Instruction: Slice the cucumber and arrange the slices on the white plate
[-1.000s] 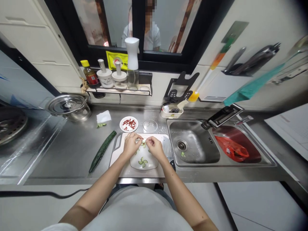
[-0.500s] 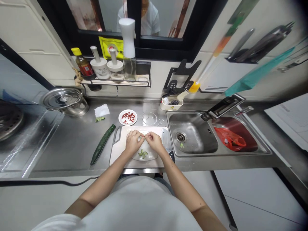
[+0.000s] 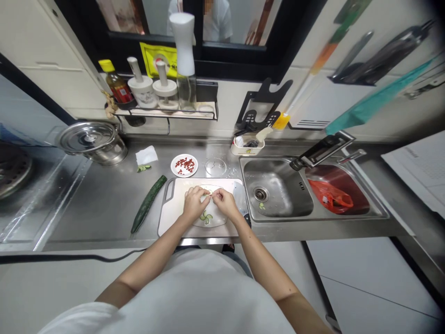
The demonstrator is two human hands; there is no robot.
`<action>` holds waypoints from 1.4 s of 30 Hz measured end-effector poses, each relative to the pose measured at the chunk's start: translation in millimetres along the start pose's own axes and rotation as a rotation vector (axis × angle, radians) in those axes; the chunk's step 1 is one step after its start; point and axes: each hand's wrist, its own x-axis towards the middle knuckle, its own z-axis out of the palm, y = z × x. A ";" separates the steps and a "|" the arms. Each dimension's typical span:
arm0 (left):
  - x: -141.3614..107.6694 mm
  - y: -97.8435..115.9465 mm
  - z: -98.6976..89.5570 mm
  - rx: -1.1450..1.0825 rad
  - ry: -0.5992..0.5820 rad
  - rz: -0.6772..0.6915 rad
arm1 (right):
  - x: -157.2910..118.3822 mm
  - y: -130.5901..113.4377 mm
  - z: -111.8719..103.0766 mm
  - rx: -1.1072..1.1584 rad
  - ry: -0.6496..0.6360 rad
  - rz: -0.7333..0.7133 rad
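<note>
- A lidded pot point(image 3: 113, 152) stands at the far left of the counter point(image 3: 93, 204).
- Right of it, a white napkin point(image 3: 147, 156) lies flat, with some green scraps point(image 3: 143, 168) at its near edge.
- The whole cucumber point(image 3: 149, 205) lies on the counter, slanting, just left of the board point(image 3: 170, 220).
- A small white dish point(image 3: 184, 174) of red bits point(image 3: 184, 164) sits beyond the board's far edge.
- The left hand point(image 3: 194, 204) is over the board, back up, fingers bent and thumb near the fingertips; whether it grips anything is too small to tell.
- Cucumber slices point(image 3: 206, 217) lie fanned in a ring on the near part of the plate point(image 3: 217, 217), which rests on the board under both hands.
- The right hand point(image 3: 225, 203) has thumb and forefinger brought together, close to the left fingertips, above the plate's far part; whether something is between them cannot be told.
- A knife point(image 3: 239, 195) lies along the board's right side.
- Farther right is the sink point(image 3: 278, 211), green bits point(image 3: 262, 205) near its drain point(image 3: 260, 194).
- A red bag point(image 3: 332, 195) lies in the right basin.
</note>
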 end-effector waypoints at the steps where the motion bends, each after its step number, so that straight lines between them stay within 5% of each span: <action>1: -0.2 -1.1 1.3 -0.005 -0.006 -0.008 | -0.3 3.2 -3.7 -0.012 0.001 0.005; 8: -1.2 -7.7 18.1 0.037 -0.074 -0.090 | -6.1 29.6 -26.2 -0.231 -0.022 0.103; 25: 12.9 15.4 52.9 0.195 -0.211 -0.116 | -11.4 28.8 -8.5 -0.700 -0.178 0.171; 42: 13.7 19.0 59.5 0.205 -0.221 -0.094 | -10.7 28.8 -8.0 -0.719 -0.155 0.166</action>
